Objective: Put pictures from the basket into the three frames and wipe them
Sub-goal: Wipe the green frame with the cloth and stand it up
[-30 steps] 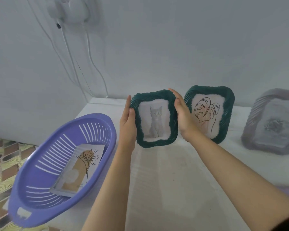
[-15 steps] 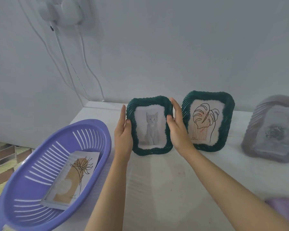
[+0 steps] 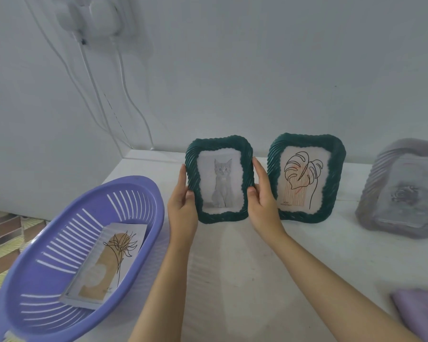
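A dark green frame with a grey cat picture (image 3: 220, 180) stands upright on the white table (image 3: 245, 262), its bottom edge on the surface. My left hand (image 3: 182, 206) holds its left edge and my right hand (image 3: 263, 201) holds its right edge, thumbs on the front. Right beside it stands a second green frame with a leaf drawing (image 3: 307, 178). Farther right a grey frame (image 3: 403, 188) leans back. The purple basket (image 3: 47, 304) at the left holds a picture of a line-drawn plant (image 3: 106, 265).
A folded lilac cloth (image 3: 420, 312) lies at the table's right front corner. White cables (image 3: 97, 95) hang from plugs on the wall behind the basket. Patterned floor tiles (image 3: 0, 233) show beyond the table's left edge.
The cat frame came down from the air and now stands on the table beside the leaf frame. Both hands stayed on its sides.
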{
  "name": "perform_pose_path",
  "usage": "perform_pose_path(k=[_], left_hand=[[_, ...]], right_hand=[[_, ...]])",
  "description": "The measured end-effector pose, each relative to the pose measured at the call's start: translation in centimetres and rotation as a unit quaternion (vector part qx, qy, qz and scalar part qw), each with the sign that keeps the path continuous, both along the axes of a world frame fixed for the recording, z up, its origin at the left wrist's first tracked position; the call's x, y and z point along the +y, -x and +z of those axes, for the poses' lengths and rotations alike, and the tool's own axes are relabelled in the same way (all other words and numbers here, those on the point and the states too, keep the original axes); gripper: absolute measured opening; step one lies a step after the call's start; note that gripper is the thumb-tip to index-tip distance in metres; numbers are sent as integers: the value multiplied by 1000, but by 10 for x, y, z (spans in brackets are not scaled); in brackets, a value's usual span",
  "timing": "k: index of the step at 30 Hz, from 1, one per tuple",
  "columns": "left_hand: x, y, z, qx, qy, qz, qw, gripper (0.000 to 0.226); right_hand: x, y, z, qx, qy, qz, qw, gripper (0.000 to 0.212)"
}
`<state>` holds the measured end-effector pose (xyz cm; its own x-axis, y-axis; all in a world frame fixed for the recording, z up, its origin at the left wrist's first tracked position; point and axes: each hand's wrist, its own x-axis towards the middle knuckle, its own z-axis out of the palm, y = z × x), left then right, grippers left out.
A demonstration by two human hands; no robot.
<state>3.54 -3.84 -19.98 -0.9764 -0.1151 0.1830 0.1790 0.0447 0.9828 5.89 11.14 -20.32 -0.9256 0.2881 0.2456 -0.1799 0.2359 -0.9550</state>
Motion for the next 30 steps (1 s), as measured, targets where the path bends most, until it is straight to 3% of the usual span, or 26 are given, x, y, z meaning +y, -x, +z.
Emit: perform_pose_path(k=[13, 17, 19, 21, 23, 26, 30], left_hand=[[4, -10, -7, 8, 17, 24, 1000, 62], [22, -27, -5, 14, 151, 90, 984, 67], [35, -45, -4, 101, 243, 113, 958, 66], [50, -61, -7, 219, 287, 52, 931, 62], [68, -72, -6, 240, 273, -65, 929, 59], [94, -78, 1, 154, 251, -187, 937, 55], [124, -63, -5, 47, 232, -212, 948, 61]], right_hand=[[8, -15, -7, -13, -74, 27, 997, 61], [20, -39, -4, -26, -128, 33, 991, 63], [28, -56, -1, -18, -153, 15, 988, 61], [41, -71, 0, 30, -174, -42, 983, 57], [60, -78, -5, 84, -216, -141, 963, 53], [89, -78, -12, 51, -244, -244, 937, 56], [107, -71, -12, 14, -184, -180, 966, 66]])
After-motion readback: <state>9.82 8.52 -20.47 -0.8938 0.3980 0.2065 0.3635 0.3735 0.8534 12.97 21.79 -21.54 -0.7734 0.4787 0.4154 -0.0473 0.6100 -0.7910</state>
